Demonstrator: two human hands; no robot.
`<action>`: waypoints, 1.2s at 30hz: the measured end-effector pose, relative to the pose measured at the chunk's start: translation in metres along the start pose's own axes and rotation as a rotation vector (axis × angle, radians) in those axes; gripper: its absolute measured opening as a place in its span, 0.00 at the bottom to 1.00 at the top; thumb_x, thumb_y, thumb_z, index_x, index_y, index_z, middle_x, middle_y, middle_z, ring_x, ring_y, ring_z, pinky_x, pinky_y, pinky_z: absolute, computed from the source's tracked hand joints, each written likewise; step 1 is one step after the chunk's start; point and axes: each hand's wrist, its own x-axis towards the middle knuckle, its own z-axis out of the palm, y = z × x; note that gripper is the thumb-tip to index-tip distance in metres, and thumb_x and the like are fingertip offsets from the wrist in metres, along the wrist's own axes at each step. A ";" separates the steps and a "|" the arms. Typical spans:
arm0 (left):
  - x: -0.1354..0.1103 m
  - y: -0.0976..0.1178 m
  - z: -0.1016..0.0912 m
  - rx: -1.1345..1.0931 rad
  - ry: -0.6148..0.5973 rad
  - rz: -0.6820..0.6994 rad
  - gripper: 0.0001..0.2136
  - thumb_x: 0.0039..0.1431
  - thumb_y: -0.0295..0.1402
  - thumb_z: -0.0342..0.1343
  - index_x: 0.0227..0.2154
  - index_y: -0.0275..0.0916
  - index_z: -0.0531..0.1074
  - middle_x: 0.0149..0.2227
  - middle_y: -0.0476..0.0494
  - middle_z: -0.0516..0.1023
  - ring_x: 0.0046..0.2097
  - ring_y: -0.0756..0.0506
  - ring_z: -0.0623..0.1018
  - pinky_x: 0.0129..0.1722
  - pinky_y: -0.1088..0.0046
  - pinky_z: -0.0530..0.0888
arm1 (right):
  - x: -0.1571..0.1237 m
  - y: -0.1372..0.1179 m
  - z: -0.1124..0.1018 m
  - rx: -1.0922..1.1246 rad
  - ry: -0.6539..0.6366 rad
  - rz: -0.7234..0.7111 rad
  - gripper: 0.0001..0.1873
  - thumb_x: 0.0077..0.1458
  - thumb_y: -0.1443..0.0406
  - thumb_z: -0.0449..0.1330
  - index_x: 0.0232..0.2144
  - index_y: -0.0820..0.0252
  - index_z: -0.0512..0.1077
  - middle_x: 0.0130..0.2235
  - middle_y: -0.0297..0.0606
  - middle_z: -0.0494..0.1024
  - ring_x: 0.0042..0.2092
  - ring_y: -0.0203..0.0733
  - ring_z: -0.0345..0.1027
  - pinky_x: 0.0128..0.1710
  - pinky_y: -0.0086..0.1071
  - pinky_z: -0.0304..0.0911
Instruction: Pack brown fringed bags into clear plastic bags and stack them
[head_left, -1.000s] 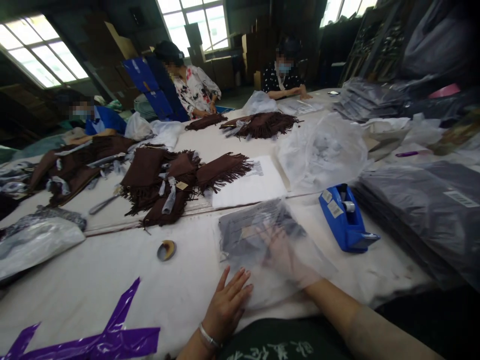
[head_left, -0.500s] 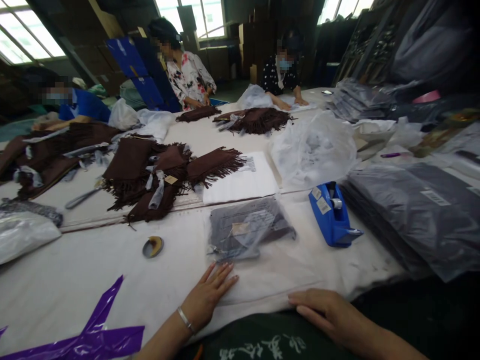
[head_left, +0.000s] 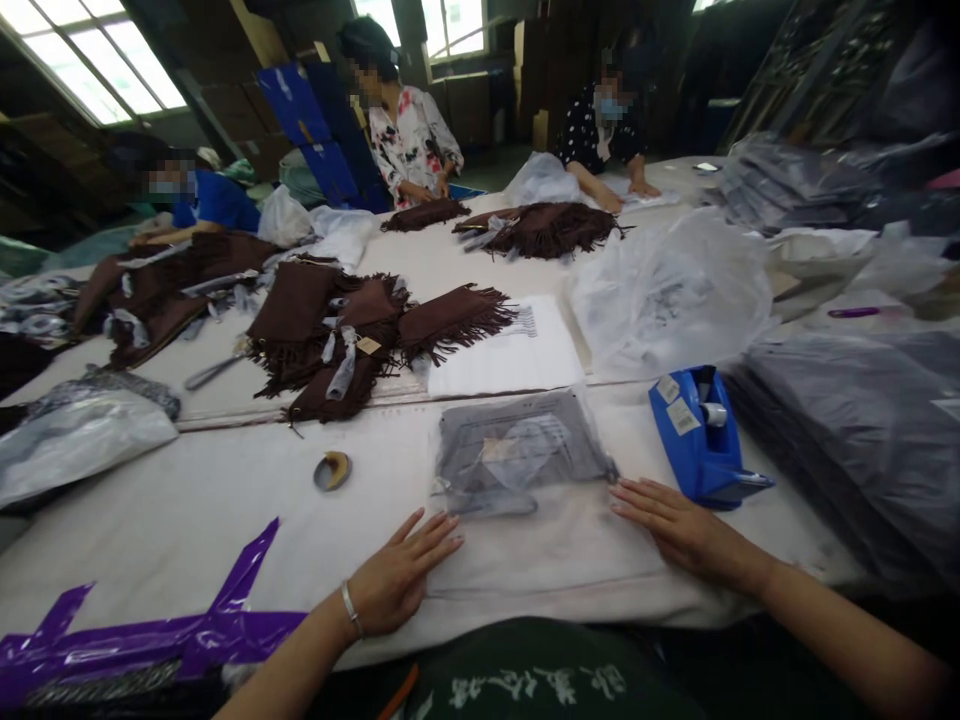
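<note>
A grey pouch in a clear plastic bag (head_left: 525, 450) lies flat on the table before me, a tan tag showing through the film. My left hand (head_left: 401, 575), with a silver bangle at the wrist, rests palm down at the bag's lower left edge, fingers stretched out. On the other side, my right hand (head_left: 679, 525) lies flat by the bag's right edge, fingers extended. Neither hand grips anything. Just beyond my right hand stands a blue tape dispenser (head_left: 697, 435).
Brown fringed pouches (head_left: 360, 320) lie beyond, left of a white sheet (head_left: 517, 350). A tape roll (head_left: 332, 471) and purple tape (head_left: 240, 585) are at left. Grey bagged goods (head_left: 862, 420) are stacked right, near a crumpled plastic bag (head_left: 667, 290). Several co-workers sit or stand across the table.
My right hand has moved up from the table edge to the right side of the bag, its fingers now flat. The left hand stays near the bag's lower left. The view has shifted.
</note>
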 end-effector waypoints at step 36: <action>0.080 0.005 -0.011 0.031 0.548 -0.279 0.14 0.58 0.37 0.54 0.45 0.39 0.67 0.46 0.41 0.72 0.53 0.40 0.66 0.54 0.59 0.62 | 0.010 -0.078 0.070 -0.114 0.312 0.818 0.21 0.61 0.54 0.41 0.30 0.56 0.69 0.25 0.39 0.76 0.26 0.42 0.70 0.24 0.31 0.54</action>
